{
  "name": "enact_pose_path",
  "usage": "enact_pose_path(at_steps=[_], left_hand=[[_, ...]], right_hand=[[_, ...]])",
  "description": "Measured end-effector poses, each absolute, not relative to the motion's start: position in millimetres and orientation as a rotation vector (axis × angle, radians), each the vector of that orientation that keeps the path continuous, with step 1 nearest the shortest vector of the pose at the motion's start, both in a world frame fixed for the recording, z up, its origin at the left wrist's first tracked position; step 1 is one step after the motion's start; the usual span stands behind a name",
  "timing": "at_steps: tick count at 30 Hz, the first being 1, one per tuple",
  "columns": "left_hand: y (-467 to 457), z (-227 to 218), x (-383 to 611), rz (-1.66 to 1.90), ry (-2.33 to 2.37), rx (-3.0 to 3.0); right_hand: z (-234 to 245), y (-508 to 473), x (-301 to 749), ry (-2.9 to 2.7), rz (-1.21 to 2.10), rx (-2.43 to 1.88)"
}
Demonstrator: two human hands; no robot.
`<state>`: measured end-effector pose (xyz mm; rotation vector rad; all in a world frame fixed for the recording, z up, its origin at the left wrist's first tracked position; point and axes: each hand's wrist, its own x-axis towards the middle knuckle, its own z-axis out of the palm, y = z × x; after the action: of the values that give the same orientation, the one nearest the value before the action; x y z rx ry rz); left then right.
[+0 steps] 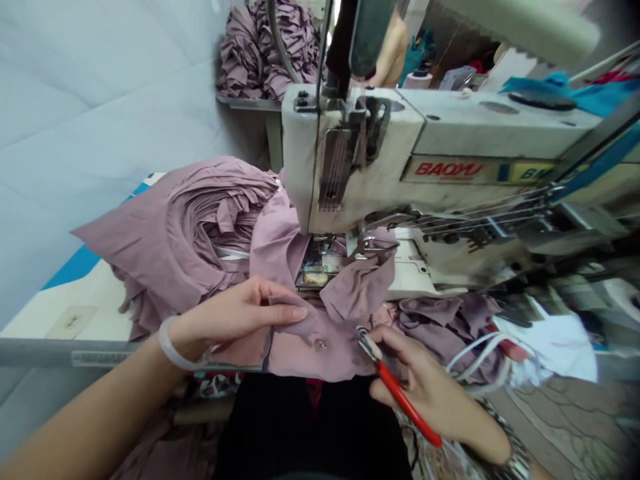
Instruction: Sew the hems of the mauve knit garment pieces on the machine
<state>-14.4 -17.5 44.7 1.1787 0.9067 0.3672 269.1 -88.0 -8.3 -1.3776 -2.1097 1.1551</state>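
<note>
My left hand (245,312) pinches the edge of a mauve fabric piece (320,343) between thumb and fingers at the table's front edge. My right hand (425,380) grips a red-handled tool with a metal tip (407,405); its exact kind is unclear. The tip lies against the right part of the fabric. Just behind the hands, the sewing machine (357,173) stands with several threads running down its head. More mauve fabric (363,280) lies by its presser foot, and a strip (280,240) passes on the left.
A thick stack of mauve pieces (165,233) lies on the left of the table (100,293). Crumpled mauve fabric (450,327) and a white cloth (555,347) sit at the right. Behind, more mauve bundles (270,53) rest on a stand. A tiled wall (110,87) borders the left.
</note>
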Motion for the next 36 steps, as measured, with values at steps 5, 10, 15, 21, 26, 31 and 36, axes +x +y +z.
enact_pose_path(at_steps=[5, 10, 15, 21, 26, 31, 36], left_hand=[[-9.0, 49.7, -11.7, 0.301, 0.848, 1.195], [-0.1, 43.1, -11.9, 0.224, 0.802, 1.309], [4.0, 42.2, -10.6, 0.161, 0.741, 1.391], [5.6, 47.9, -8.2, 0.093, 0.702, 1.419], [5.4, 49.2, -7.2, 0.067, 0.719, 1.424], [6.8, 47.5, -7.0, 0.026, 0.703, 1.422], [7.6, 49.2, -4.5, -0.043, 0.707, 1.493]], right_hand=[[2.6, -63.4, 261.9, -2.227, 1.114, -1.317], [10.2, -56.4, 252.3, -2.272, 1.075, -1.24], [10.7, -58.4, 245.6, -2.257, 1.058, -1.252], [6.8, -61.6, 244.9, -2.212, 1.063, -1.269], [-2.7, -64.4, 249.2, -2.142, 1.126, -1.254], [-5.9, -65.1, 250.0, -2.143, 1.172, -1.28], [-2.8, -62.0, 244.1, -2.164, 1.113, -1.245]])
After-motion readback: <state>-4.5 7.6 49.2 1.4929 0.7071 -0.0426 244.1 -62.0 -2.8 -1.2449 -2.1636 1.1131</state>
